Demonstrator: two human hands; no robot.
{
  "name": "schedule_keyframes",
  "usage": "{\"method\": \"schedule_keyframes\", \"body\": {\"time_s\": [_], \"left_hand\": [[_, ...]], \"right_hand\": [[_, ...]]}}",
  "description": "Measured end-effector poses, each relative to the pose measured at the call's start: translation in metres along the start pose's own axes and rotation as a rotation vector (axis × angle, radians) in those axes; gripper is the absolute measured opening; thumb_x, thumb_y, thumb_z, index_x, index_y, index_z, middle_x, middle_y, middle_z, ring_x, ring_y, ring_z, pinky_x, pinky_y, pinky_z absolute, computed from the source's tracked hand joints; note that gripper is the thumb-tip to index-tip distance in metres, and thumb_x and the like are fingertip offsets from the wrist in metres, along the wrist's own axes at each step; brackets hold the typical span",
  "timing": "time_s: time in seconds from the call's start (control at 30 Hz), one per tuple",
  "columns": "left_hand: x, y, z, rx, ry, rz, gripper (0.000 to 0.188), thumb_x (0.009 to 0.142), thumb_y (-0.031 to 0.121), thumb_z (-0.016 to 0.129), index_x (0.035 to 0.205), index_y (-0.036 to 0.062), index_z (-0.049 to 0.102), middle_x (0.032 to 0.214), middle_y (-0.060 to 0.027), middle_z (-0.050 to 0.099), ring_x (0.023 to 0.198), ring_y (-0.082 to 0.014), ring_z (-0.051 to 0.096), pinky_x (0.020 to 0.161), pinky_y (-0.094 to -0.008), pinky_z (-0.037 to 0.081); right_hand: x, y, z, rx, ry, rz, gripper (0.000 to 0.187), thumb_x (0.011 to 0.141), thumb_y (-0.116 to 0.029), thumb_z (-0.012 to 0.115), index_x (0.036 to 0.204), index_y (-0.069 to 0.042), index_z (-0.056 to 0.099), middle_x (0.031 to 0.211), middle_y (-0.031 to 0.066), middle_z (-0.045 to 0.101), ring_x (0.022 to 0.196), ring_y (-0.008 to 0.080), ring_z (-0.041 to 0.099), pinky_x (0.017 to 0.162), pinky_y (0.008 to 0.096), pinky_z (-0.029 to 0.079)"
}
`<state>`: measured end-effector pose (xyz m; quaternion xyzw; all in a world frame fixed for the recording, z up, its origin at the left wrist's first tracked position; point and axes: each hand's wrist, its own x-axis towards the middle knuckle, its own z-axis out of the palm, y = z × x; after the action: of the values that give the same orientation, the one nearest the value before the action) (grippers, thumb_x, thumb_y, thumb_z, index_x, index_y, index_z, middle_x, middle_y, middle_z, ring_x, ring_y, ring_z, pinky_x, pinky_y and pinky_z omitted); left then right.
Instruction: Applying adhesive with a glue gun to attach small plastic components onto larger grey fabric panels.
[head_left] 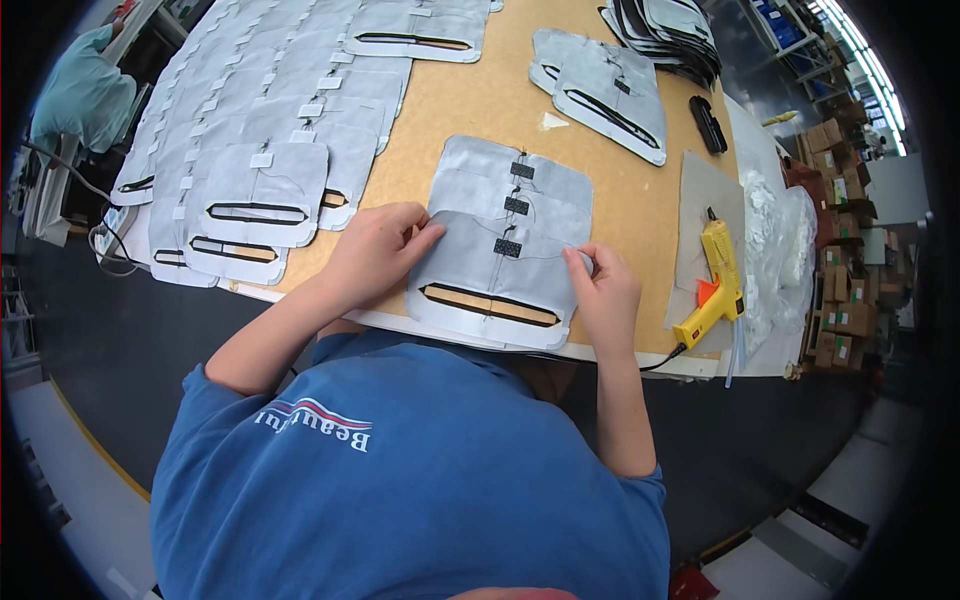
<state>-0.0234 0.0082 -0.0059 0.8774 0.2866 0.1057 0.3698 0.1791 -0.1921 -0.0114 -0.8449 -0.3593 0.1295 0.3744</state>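
Front grey panel [460,270] lying between the fingers
Left fingers [429,236] pinch its upper-left corner; right fingers [577,266], its upper-right.

I'm in a workshop, or on a small factory floor, by the look of what surrounds me. Grey panels [262,185] of one pattern cover much of my counter [505,95] in overlapping rows, with a pile [668,40] more at the far edge: batch work, done by hand. A yellow glue gun [717,275] lies to my right, beside crumpled clear plastic [792,240]. Beyond it, brown cartons [850,318] are stacked up, and loaded shelves [785,30] stand farther off. Over to my left is another person [85,100] in pale teal. The floor [745,430] is dark, with a yellow line [95,435] along one edge.
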Motion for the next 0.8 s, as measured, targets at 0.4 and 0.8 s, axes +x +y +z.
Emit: {"method": "schedule_keyframes", "body": {"time_s": [0.4,0.8], "left_hand": [[0.007,-0.01,0.022,0.216,0.115,0.083,0.022,0.089,0.026,0.066,0.083,0.006,0.059,0.072,-0.0107,0.062,0.063,-0.0293,0.062,0.056,-0.0396,0.048],[0.026,-0.015,0.03,0.353,0.223,0.202,0.021,0.089,0.026,0.068,0.089,0.009,0.055,0.068,-0.0071,0.06,0.059,-0.0273,0.061,0.052,-0.0369,0.047]], "right_hand": [[0.014,0.014,0.013,-0.208,0.026,-0.059,0.021,0.085,-0.027,0.071,0.083,-0.008,0.064,0.077,0.0066,0.062,0.076,0.0249,0.06,0.066,0.0368,0.046],[0.037,0.011,0.009,-0.259,0.041,-0.071,0.023,0.085,-0.029,0.071,0.087,-0.008,0.062,0.079,0.0066,0.061,0.078,0.0273,0.06,0.067,0.0398,0.047]]}}
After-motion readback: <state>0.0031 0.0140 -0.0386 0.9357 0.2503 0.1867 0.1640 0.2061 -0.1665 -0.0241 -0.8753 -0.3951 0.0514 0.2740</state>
